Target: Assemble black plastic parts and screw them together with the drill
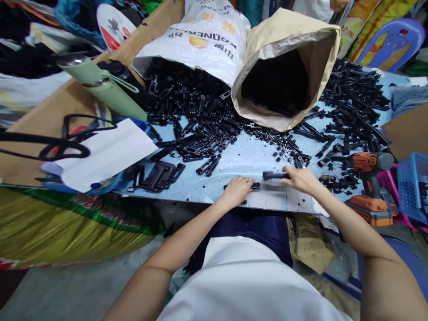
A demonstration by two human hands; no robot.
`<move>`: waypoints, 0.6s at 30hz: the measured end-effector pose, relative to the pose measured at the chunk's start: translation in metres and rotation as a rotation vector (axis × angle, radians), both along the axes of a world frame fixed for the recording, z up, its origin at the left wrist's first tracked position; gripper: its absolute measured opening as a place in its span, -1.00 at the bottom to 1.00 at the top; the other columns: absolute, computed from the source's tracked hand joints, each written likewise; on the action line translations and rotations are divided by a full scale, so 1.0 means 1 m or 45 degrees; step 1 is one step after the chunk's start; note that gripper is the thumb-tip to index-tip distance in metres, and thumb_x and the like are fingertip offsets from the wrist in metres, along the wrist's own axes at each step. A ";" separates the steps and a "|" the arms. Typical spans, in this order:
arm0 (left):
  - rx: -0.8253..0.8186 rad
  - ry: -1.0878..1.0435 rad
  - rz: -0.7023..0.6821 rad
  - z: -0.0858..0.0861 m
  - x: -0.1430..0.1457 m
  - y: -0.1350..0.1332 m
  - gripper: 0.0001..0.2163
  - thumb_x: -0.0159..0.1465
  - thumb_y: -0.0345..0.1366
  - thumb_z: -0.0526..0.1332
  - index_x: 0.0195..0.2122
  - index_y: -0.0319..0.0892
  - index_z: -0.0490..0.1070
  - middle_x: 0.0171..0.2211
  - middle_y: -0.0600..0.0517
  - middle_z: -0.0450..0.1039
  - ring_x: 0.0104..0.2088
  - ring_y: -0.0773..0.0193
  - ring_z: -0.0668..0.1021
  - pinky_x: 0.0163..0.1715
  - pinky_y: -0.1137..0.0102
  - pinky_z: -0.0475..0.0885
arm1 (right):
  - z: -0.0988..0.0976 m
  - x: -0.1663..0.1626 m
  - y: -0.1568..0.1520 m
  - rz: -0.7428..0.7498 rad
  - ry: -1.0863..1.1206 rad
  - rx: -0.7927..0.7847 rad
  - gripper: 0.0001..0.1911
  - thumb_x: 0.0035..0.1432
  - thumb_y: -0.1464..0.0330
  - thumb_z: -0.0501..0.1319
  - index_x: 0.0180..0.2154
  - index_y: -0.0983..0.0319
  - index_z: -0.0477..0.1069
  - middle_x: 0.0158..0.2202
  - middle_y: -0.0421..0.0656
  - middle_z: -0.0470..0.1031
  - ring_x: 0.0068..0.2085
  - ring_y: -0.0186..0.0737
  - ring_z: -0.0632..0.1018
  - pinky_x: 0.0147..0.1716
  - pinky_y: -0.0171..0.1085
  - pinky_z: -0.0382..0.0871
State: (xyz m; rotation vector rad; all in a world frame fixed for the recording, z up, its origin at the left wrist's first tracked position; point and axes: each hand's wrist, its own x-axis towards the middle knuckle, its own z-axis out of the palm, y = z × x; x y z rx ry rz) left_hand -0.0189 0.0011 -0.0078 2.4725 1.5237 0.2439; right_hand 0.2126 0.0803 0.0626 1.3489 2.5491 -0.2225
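Note:
My left hand (238, 191) is closed over a narrow black plastic part (256, 185) at the front edge of the table, with the part's end sticking out past the fingers. To its right, my right hand (299, 179) grips a longer black plastic part (274, 175) by one end. That part is held level just above the table, and its wider end points left towards my left hand; motion smears it slightly. Beyond both hands lie loose black link-shaped parts (210, 165) and a scatter of small pins and knobs (284, 145).
A white sack (200, 31) and a brown paper sack (287, 26) lie open at the back, spilling black parts. An orange cordless drill (369, 167) stands at right beside a blue basket (414, 183). A green flask (103, 89) leans at left near white paper (107, 156).

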 end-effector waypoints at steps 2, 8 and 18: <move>-0.066 -0.062 -0.014 0.002 0.001 0.002 -0.74 0.23 -0.38 0.08 -0.05 -0.18 0.32 -0.22 -0.09 0.46 -0.18 0.13 0.48 -0.22 0.30 0.32 | -0.015 -0.010 -0.028 0.335 -0.009 -0.084 -0.71 0.24 0.15 0.03 -0.23 0.25 0.32 -0.34 -0.09 0.45 -0.42 -0.26 0.44 -0.49 -0.34 0.11; -0.230 -0.091 -0.002 0.014 0.009 0.002 -0.62 0.20 -0.07 0.12 -0.04 -0.17 0.27 -0.10 -0.10 0.40 -0.06 0.05 0.42 -0.11 0.19 0.30 | -0.043 -0.020 -0.055 0.404 -0.093 0.042 -0.60 0.28 0.12 -0.09 -0.22 0.26 0.35 -0.34 -0.07 0.43 -0.31 -0.22 0.44 -0.40 -0.31 0.07; 0.020 -0.296 0.040 -0.003 -0.002 -0.006 -0.51 0.08 0.01 0.23 -0.08 -0.20 0.23 -0.18 -0.12 0.43 -0.16 0.05 0.50 -0.19 0.24 0.38 | -0.020 -0.035 -0.070 0.373 -0.091 0.256 -0.69 0.31 0.22 -0.08 -0.16 0.21 0.36 -0.34 -0.07 0.45 -0.32 -0.22 0.40 -0.40 -0.25 -0.03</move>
